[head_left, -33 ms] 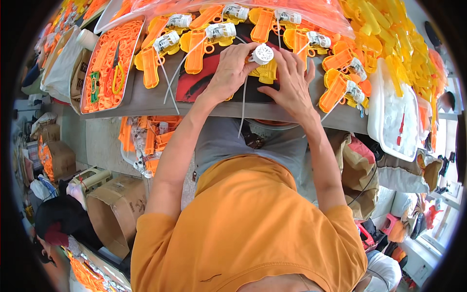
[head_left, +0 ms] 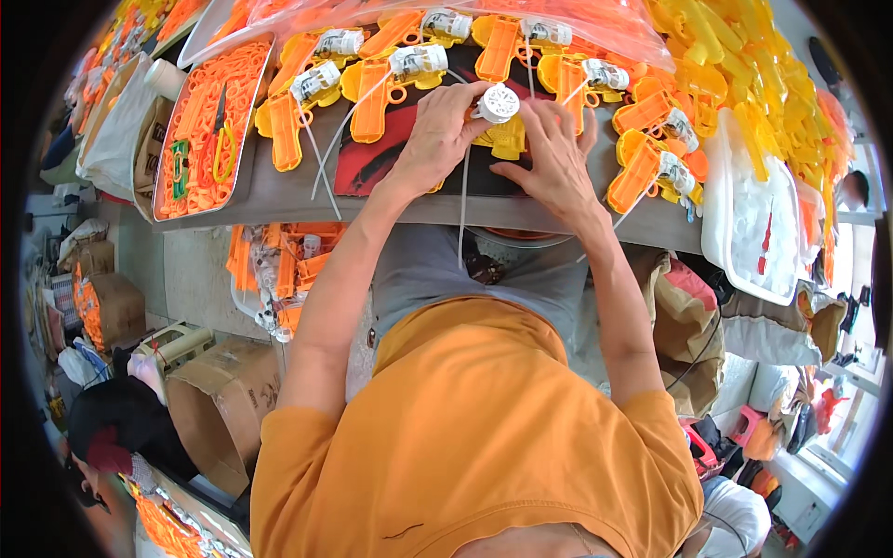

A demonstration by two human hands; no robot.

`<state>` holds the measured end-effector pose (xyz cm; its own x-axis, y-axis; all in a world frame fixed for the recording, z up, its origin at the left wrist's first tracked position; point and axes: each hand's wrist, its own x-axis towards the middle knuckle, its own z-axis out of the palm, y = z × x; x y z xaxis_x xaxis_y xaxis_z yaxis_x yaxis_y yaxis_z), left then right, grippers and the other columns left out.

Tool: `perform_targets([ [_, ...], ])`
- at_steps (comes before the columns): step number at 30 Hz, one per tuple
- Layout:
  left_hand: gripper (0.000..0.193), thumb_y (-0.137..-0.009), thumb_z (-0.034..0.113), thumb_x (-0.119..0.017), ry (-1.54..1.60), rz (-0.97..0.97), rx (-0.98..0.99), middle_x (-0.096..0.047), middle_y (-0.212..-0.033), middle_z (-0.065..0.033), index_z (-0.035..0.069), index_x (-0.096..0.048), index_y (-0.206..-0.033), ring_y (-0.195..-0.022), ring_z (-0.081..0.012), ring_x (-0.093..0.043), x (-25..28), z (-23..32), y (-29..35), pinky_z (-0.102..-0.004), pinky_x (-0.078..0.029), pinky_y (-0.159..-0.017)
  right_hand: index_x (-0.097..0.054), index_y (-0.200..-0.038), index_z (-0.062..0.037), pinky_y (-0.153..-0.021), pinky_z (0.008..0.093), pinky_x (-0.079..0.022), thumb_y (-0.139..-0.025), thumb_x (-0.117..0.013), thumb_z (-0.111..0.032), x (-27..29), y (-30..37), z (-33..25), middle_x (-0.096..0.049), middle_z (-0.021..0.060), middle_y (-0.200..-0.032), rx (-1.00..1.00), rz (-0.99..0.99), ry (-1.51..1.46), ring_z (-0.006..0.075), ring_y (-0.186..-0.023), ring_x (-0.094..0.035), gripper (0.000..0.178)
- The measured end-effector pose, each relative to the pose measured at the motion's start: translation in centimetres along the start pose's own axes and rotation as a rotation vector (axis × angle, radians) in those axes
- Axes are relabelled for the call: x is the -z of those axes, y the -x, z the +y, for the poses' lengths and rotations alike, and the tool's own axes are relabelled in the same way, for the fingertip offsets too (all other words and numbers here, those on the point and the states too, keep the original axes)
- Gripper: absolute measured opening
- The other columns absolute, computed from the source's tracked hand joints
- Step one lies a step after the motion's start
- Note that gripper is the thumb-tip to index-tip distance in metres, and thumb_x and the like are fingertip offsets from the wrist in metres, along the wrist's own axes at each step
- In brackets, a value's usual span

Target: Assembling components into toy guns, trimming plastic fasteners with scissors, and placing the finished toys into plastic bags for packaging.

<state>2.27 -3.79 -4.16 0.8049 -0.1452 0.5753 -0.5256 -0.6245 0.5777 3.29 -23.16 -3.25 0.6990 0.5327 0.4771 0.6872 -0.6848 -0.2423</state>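
The left hand's (head_left: 433,132) fingers pinch a white round part (head_left: 500,103) at upper centre; the right hand's (head_left: 560,172) fingers are half spread beside it, contact unclear. At right, a white tub (head_left: 713,232) contains pale pieces (head_left: 744,177) and a red tool (head_left: 766,246); at upper left, a tray (head_left: 195,215) contains orange pieces (head_left: 200,126).

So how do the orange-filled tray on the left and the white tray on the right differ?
The left tray holds orange parts; the right tray holds whitish pieces. Yellow-handled scissors lie in the left tray, a slim red tool in the right one. Both are open-topped and oblong.
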Motion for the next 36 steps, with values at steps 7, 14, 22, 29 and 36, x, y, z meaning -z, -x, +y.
perform_targets([
  [7,0.043,-0.089,0.017,-0.067,0.245,0.004,0.098,-0.059,-0.116,-0.0127,0.006,-0.053,-0.128,-0.11,-0.0298,-0.054,2.0,-1.0,0.1,-0.0402,-0.042,-0.098,-0.036,-0.144,-0.0104,-0.108,0.0443,-0.031,-0.069,-0.082,-0.024,1.7,-1.5,-1.1,-0.054,0.0116,-0.125,-0.081,-0.013,-0.397,0.0283,-0.112,-0.055,0.089],
  [14,0.04,-0.089,0.013,-0.063,0.057,-0.245,-0.068,-0.059,-0.119,-0.0124,0.004,-0.054,-0.127,-0.114,-0.0304,-0.054,5.3,-0.1,-2.2,-0.0392,-0.041,-0.099,-0.036,-0.145,-0.0063,-0.086,0.0356,-0.05,-0.068,-0.084,-0.02,1.4,-2.1,-1.3,-0.057,0.0136,-0.119,-0.131,0.041,-0.474,0.0233,-0.097,-0.061,0.092],
  [22,0.034,-0.088,0.006,-0.06,0.051,-0.422,-0.087,-0.057,-0.108,-0.0125,-0.001,-0.055,-0.12,-0.103,-0.0289,-0.057,5.8,1.1,-4.2,-0.0373,-0.045,-0.089,-0.038,-0.144,-0.0053,-0.085,0.0342,-0.051,-0.068,-0.086,-0.024,1.8,-2.5,-1.0,-0.06,0.0129,-0.116,-0.187,-0.004,-0.566,0.0224,-0.097,-0.061,0.091],
  [29,0.032,-0.084,0.005,-0.064,-0.114,-0.354,-0.156,-0.057,-0.098,-0.0101,0.003,-0.059,-0.116,-0.093,-0.0301,-0.059,5.2,1.1,-4.1,-0.0417,-0.047,-0.08,-0.038,-0.144,-0.0057,-0.085,0.0333,-0.051,-0.068,-0.086,-0.023,1.7,-2.9,-1.1,-0.061,0.0119,-0.115,-0.222,-0.008,-0.6,0.0208,-0.097,-0.061,0.092],
  [36,0.03,-0.086,0.008,-0.065,0.186,-0.249,0.143,-0.062,-0.106,-0.0089,0.005,-0.06,-0.115,-0.102,-0.0268,-0.06,5.5,1.3,-2.8,-0.0398,-0.047,-0.089,-0.037,-0.143,-0.0017,-0.084,0.029,-0.05,-0.068,-0.087,-0.017,1.3,-3.1,-2.2,-0.061,0.0094,-0.112,-0.273,0.058,-0.749,0.0161,-0.096,-0.06,0.091],
])
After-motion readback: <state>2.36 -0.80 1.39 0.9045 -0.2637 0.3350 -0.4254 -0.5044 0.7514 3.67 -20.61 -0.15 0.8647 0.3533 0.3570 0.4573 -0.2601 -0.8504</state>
